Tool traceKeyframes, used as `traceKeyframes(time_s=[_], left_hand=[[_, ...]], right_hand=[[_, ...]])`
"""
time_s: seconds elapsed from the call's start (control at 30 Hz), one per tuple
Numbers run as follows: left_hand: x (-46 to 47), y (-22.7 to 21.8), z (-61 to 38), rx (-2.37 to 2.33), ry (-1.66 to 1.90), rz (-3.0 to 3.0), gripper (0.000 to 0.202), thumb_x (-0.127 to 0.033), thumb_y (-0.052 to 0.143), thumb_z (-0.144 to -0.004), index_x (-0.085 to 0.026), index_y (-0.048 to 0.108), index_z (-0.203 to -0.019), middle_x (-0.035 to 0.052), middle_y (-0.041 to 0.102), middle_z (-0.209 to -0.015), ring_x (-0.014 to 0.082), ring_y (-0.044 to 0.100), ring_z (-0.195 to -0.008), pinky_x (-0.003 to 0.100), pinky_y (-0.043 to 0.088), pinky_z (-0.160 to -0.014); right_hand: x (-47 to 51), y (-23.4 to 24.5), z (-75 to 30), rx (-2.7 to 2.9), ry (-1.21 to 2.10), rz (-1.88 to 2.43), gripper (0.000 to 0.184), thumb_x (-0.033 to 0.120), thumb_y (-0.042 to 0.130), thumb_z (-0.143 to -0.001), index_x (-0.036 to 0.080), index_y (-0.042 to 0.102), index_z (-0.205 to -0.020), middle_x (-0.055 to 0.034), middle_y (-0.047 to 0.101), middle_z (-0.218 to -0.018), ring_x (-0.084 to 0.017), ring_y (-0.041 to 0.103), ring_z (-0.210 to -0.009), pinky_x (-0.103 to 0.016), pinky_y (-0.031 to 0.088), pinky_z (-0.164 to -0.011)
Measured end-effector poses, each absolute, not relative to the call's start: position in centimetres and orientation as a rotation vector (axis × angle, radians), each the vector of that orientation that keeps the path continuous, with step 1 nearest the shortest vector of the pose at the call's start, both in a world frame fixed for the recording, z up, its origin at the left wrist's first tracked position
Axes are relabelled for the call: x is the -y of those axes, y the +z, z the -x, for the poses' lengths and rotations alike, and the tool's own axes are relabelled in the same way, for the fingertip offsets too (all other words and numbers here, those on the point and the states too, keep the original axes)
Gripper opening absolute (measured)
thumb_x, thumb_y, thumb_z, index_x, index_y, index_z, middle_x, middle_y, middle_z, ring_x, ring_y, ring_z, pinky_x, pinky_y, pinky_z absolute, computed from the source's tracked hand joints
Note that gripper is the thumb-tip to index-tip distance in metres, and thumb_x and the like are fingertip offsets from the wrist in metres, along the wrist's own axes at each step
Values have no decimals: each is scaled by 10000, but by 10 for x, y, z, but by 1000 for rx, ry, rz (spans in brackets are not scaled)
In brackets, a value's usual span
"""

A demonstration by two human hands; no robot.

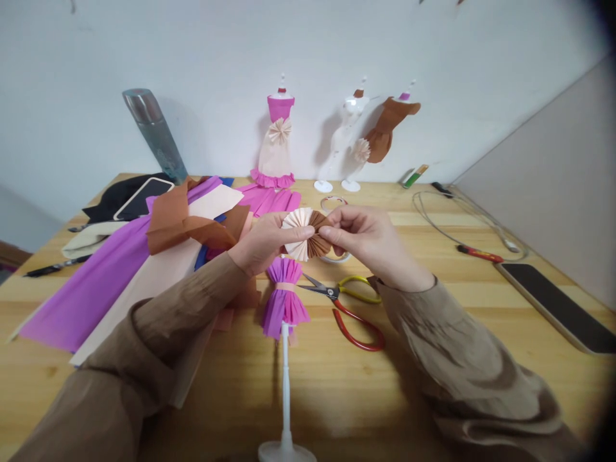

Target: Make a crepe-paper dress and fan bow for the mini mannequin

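Observation:
Both my hands hold a small pleated paper rosette (302,234), half cream and half brown, above the wooden table (481,333). My left hand (262,240) pinches its cream side. My right hand (366,239) pinches its brown side. Directly below the rosette stands a small white mannequin stand (285,398) wearing a purple crepe-paper skirt (283,298) tied with a pink band.
Red and yellow scissors (349,303) lie right of the stand. Purple, cream and brown paper sheets (144,263) spread to the left. Three dressed mannequins (278,138) stand at the wall, with a bottle (154,133). A phone (558,301) and cable (462,218) lie right.

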State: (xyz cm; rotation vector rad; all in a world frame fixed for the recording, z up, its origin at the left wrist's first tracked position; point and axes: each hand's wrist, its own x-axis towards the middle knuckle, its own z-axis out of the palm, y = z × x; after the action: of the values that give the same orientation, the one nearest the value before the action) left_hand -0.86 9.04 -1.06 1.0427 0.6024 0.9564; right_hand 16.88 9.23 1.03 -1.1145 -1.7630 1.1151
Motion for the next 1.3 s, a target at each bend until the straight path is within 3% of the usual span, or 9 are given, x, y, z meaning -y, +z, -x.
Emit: traceKeyframes(time_s=[0.2,0.47,0.63,0.77,0.87,1.07,1.3], left_hand=[[-92,-13,9,-607,953,-1033,344,-325,837,-625,-90,694,-832,60,685,-751,146,631,-693,275,485,-689],[-96,-15,13,-640,899,-1014,501,-479,829,-611,-93,688,-897,81,694,-795,162,642,-727,310,516,-733],[-97,-9,18,-711,824,-1077,423,-395,849,-584,-97,663,-821,41,657,-722,124,611,-667,251,484,-667],[-97,0,26,-797,649,-1234,341,-380,814,-625,-113,607,-670,-30,525,-558,52,460,-503,181,363,-501],[-98,2,29,-825,538,-1410,333,-353,778,-660,-127,545,-582,-47,459,-492,46,399,-469,181,297,-466],[-100,5,34,-925,442,-1615,229,-346,720,-669,-129,670,-720,-11,568,-569,83,482,-518,202,349,-495],[-93,30,40,-1083,438,-1733,228,-327,635,-742,-124,637,-639,10,565,-557,90,495,-519,218,412,-528]], right_hand=[[-96,10,-174,1902,1150,1041,236,379,666,-756,164,578,-713,10,576,-581,-102,510,-496,-238,389,-471],[-96,9,-171,1858,1072,1129,221,343,634,-744,186,522,-635,21,541,-515,-97,473,-444,-246,356,-451],[-96,6,-171,1968,1093,1042,220,323,630,-764,183,526,-630,24,527,-538,-102,468,-483,-254,368,-478],[-95,3,-170,2023,1183,933,258,291,638,-780,183,491,-597,29,523,-550,-99,482,-521,-247,379,-508],[-95,6,-172,2071,1285,870,254,303,632,-801,176,515,-615,23,557,-570,-100,504,-530,-247,402,-526],[-95,4,-176,2295,1498,804,162,243,617,-797,172,559,-664,29,596,-603,-96,536,-552,-234,432,-545],[-92,0,-169,2093,1602,982,213,324,659,-775,166,567,-666,28,580,-548,-83,508,-462,-215,406,-460]])
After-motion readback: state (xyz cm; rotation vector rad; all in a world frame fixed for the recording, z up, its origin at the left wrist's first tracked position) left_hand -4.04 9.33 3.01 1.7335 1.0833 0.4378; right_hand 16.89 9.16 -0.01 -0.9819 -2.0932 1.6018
